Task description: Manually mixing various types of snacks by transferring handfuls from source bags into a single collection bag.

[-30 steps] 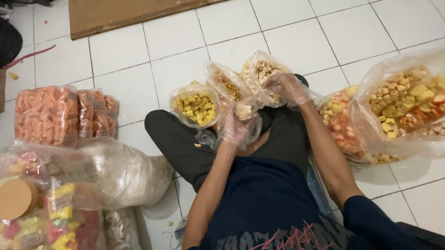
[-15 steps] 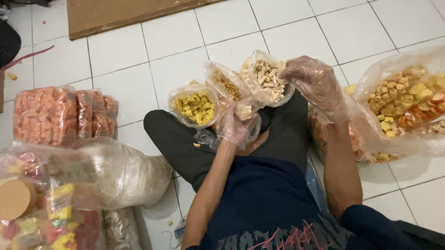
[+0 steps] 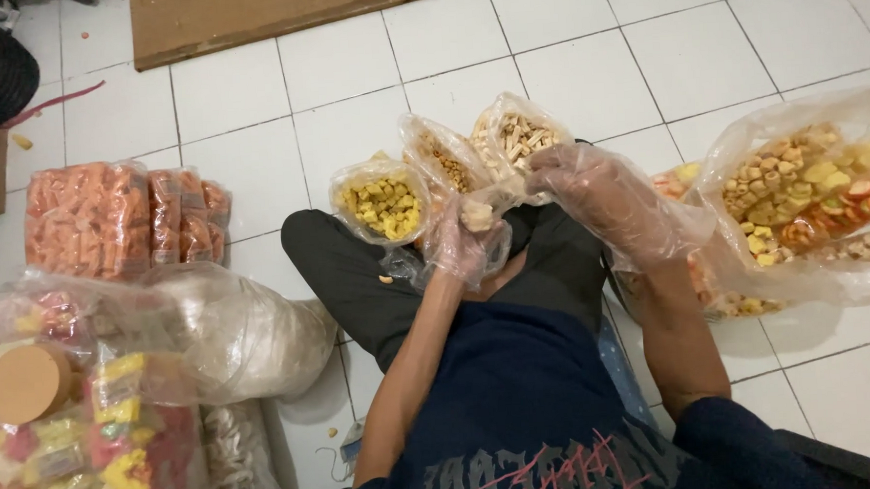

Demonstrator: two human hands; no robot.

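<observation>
**Snack piece pinched over my lap**

Snack piece (image 3: 477,214), pale and blocky, sits pinched in the fingertips of my left hand (image 3: 466,245), which wears a clear plastic glove and hovers above my crossed legs. My right hand (image 3: 604,200), gloved the same way, has its fingers loosely curled at the mouth of the bag of pale sticks (image 3: 516,136), touching its rim. Beside that bag stand a bag of small brown bits (image 3: 444,160) and a bag of yellow chunks (image 3: 382,202). A large bag of mixed snacks (image 3: 812,194) lies to my right on the white tiled floor (image 3: 584,72).
</observation>
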